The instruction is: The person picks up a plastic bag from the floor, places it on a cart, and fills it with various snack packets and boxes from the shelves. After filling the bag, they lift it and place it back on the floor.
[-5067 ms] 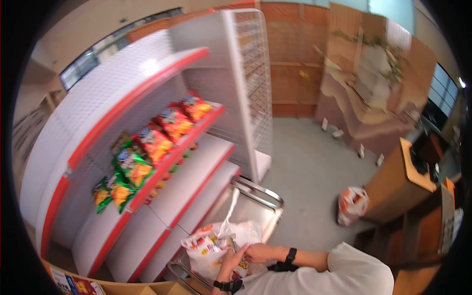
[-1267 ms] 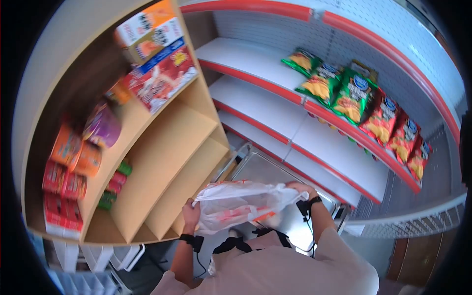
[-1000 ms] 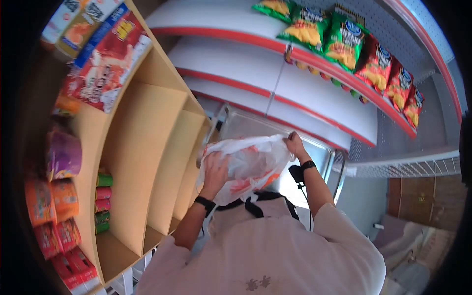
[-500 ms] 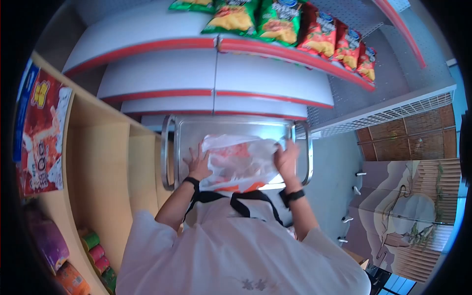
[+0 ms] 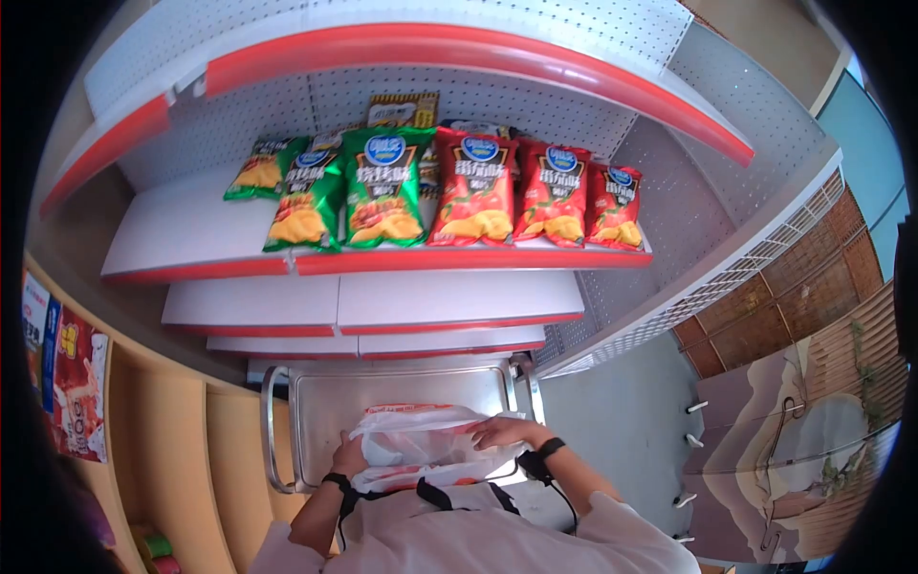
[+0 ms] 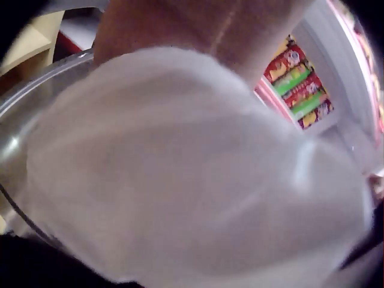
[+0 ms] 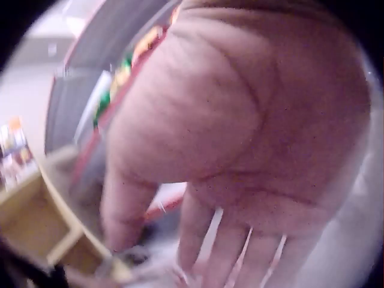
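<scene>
A white plastic shopping bag with orange-red print lies on the steel cart, its mouth spread wide in the head view. My left hand is at the bag's left side. In the left wrist view, bag plastic covers its fingers, and I cannot tell whether they grip the bag. My right hand reaches over the bag's right rim. The right wrist view shows its palm with the fingers extended and the thumb apart.
Green chip bags and red chip bags stand on a red-edged shelf ahead. Lower white shelves sit beneath. A wooden shelf unit is close at left; a wire side panel stands at right.
The view has swung from the wooden unit to face the chip shelf. The bag, held up between both hands earlier, is now down on the cart. My right hand has moved inward over its rim.
</scene>
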Demonstrator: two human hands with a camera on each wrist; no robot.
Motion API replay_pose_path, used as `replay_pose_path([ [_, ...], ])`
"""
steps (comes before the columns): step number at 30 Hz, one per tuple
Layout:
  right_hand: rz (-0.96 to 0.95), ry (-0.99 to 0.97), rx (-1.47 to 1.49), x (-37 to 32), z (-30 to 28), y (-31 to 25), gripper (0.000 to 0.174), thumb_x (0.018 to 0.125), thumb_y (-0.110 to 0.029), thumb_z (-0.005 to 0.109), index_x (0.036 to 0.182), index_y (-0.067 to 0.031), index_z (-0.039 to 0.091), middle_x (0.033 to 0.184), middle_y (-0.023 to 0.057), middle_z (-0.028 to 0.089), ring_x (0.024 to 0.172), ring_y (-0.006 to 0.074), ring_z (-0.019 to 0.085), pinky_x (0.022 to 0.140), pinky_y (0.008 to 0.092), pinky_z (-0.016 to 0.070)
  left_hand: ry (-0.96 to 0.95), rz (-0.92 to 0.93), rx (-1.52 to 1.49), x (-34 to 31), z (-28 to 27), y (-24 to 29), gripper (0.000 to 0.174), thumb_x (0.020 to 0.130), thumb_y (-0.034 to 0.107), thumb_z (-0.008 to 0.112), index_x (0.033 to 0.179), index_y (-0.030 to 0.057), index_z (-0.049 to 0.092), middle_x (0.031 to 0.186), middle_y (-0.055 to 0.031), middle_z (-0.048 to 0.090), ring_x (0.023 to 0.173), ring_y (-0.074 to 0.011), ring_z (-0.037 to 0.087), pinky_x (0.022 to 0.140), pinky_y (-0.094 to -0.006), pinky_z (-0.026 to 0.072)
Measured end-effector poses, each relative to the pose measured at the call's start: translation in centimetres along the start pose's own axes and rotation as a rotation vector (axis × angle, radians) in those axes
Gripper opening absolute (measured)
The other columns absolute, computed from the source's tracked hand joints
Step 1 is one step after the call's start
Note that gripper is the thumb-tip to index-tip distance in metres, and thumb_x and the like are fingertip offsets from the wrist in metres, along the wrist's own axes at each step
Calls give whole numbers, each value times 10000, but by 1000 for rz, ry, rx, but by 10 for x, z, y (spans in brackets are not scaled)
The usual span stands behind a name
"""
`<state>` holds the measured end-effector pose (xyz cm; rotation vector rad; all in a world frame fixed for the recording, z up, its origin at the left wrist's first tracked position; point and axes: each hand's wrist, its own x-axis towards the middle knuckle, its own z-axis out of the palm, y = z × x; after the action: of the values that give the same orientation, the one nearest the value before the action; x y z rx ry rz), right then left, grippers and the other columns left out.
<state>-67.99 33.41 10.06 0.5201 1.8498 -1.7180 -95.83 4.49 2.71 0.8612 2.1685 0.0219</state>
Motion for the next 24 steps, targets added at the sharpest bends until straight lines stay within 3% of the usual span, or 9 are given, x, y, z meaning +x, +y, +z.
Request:
replay_pose_path([
  [2, -296, -163, 198, -55, -55, -70, 506, 821, -152, 643, 1300, -43, 520, 1136, 96, 650, 1074, 179, 590, 968, 309, 433, -45, 28, -115, 5, -6, 21, 720, 706, 177, 663, 1374, 246, 404, 1395, -242, 267, 1107, -450, 515, 958, -439, 454],
  [6, -789, 1310, 77, -169, -186, -165, 146, 850, -48, 586, 988, -5, 605, 929, 71, 644, 832, 155, 616, 736, 284, 510, 82, 31, -267, 5, -12, 50, 796, 674, 151, 658, 1409, 181, 354, 1350, -266, 305, 1184, -436, 461, 1004, -405, 415],
  [7, -785, 1820, -175, -182, -214, -186, 175, 837, -89, 635, 976, 8, 593, 910, 81, 635, 815, 187, 612, 745, 308, 505, 130, 78, -297, 4, -14, 55, 823, 670, 191, 682, 1419, 218, 341, 1357, -265, 304, 1180, -446, 461, 1001, -407, 419],
  [9, -542, 2207, -652, -192, -283, -172, 388, 777, -210, 740, 1019, 56, 593, 932, 123, 641, 806, 227, 617, 772, 327, 497, 197, 122, -257, 8, -10, 58, 841, 669, 206, 688, 1428, 211, 326, 1373, -276, 284, 1198, -447, 445, 1012, -406, 408],
  [11, -370, 2270, -889, -190, -309, -163, 464, 753, -250, 774, 1037, 69, 592, 937, 136, 643, 801, 233, 618, 781, 330, 494, 253, 158, -224, -1, -8, 64, 859, 668, 222, 694, 1437, 205, 311, 1389, -287, 263, 1216, -449, 430, 1024, -406, 397],
  [13, -206, 1639, -142, -184, -317, -155, 582, 728, -305, 808, 1100, 78, 576, 954, 130, 648, 809, 201, 608, 792, 316, 487, 263, 162, -169, -9, -16, 75, 894, 668, 201, 705, 1451, 201, 275, 1422, -307, 211, 1231, -448, 419, 1031, -404, 390],
  [14, -197, 1621, -145, -186, -321, -151, 582, 728, -305, 808, 1100, 78, 576, 954, 130, 648, 809, 201, 608, 792, 316, 487, 251, 147, -177, -7, -16, 74, 894, 668, 201, 705, 1451, 201, 275, 1422, -307, 211, 1231, -448, 419, 1031, -404, 390],
  [20, -872, 2183, -266, -201, -237, -173, 443, 741, -184, 818, 1045, 31, 578, 963, 84, 627, 832, 136, 566, 746, 267, 482, 216, 319, -545, 11, 5, 62, 1068, 626, 75, 710, 1483, 136, 74, 1382, -305, 253, 1189, -477, 440, 976, -430, 434],
  [24, -903, 2129, -380, -163, -93, -171, 518, 727, -68, 807, 1150, 19, 522, 1089, 119, 604, 921, 166, 589, 804, 287, 515, 161, 293, -453, 13, -10, 60, 1063, 627, 41, 695, 1480, 118, 65, 1364, -275, 295, 1203, -462, 430, 994, -417, 420],
])
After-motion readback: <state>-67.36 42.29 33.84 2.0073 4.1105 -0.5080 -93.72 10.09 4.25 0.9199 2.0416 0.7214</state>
